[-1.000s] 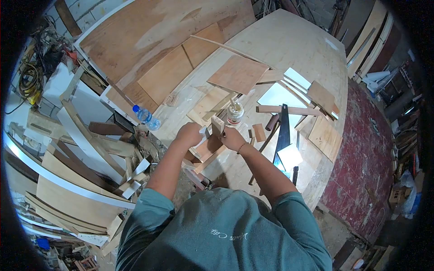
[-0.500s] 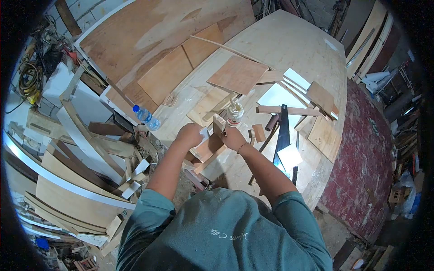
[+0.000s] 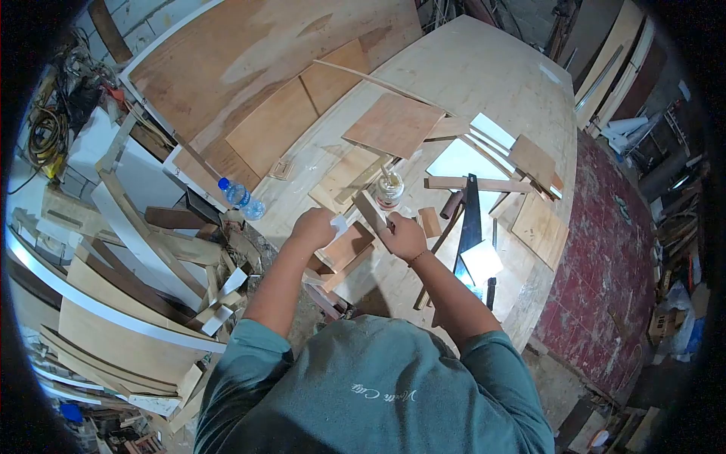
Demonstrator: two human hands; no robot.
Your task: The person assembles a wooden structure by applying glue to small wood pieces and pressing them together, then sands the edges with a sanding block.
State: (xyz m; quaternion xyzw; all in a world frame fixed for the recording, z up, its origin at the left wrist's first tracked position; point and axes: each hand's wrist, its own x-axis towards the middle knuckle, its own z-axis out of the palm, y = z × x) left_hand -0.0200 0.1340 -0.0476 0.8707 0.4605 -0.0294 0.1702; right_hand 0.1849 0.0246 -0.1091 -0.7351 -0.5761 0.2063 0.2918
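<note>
My right hand [image 3: 407,237] is closed round a short wooden piece [image 3: 370,211], held tilted over the bench. My left hand [image 3: 311,227] is also closed, with a small white flat piece [image 3: 339,224] sticking out between its fingers; its kind does not show. Just below and between both hands sits a small open wooden box [image 3: 349,248] near the bench's edge. A glass jar [image 3: 390,192] with a brush handle standing in it is right beyond the wooden piece.
On the plywood bench [image 3: 491,68] lie a handsaw [image 3: 472,219], a white square [image 3: 482,261], a thin board [image 3: 395,124] and several wood strips. A water bottle [image 3: 240,198] stands at the left edge. Curved wooden frames [image 3: 136,219] crowd the left side.
My right hand has moved slightly right and toward me, turning the wooden piece so its long face shows. The left hand stays nearly in place.
</note>
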